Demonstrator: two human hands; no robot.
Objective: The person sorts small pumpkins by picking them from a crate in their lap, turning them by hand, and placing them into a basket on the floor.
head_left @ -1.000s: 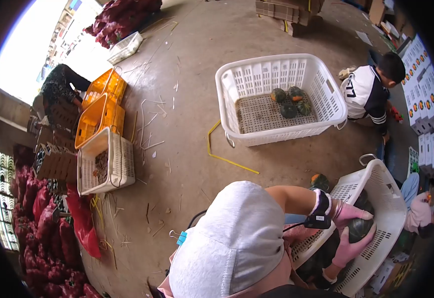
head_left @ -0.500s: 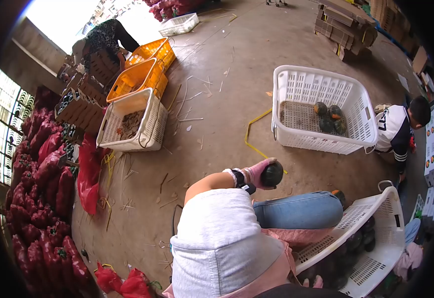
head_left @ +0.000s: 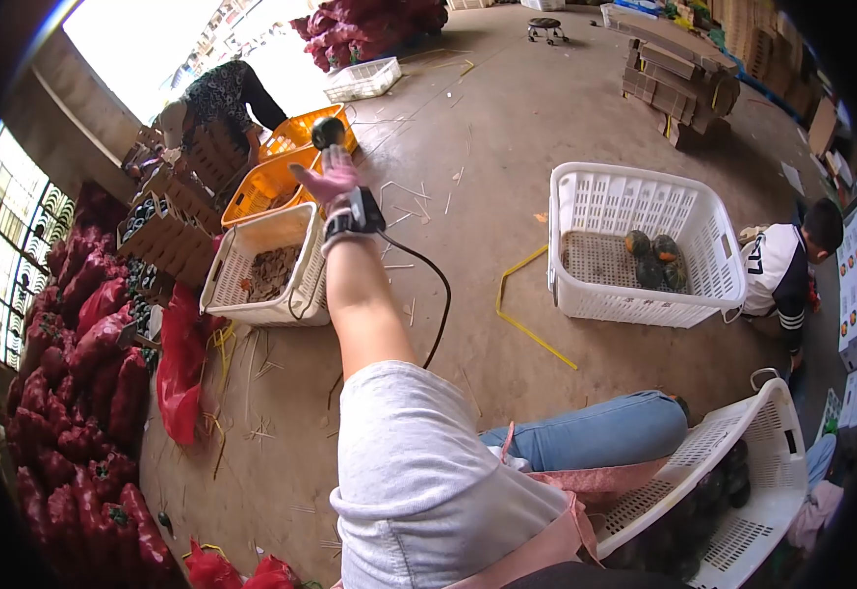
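My left hand [head_left: 330, 179], in a pink glove, reaches far forward with fingers spread and nothing held in it. Just beyond the fingertips a round dark green squash [head_left: 327, 133] appears in the air, apart from the hand. Behind it are two orange crates [head_left: 261, 185]. A white crate [head_left: 214, 285] with brown scraps inside stands left of my forearm. Near my knee, a tilted white crate [head_left: 747, 530] holds several dark squashes [head_left: 718, 491]. My right hand is out of view.
A large white basket [head_left: 644, 304] holds several green and orange squashes [head_left: 654, 260]. One person [head_left: 217, 98] bends by cartons [head_left: 168, 240] at the left; another [head_left: 777, 260] crouches at the right. Red net sacks [head_left: 85, 383] line the left. A yellow strap [head_left: 521, 319] lies on the floor.
My left arm has swung forward and left from beside my knee. The squash has left my hand, and the fingers have opened. The view has shifted slightly.
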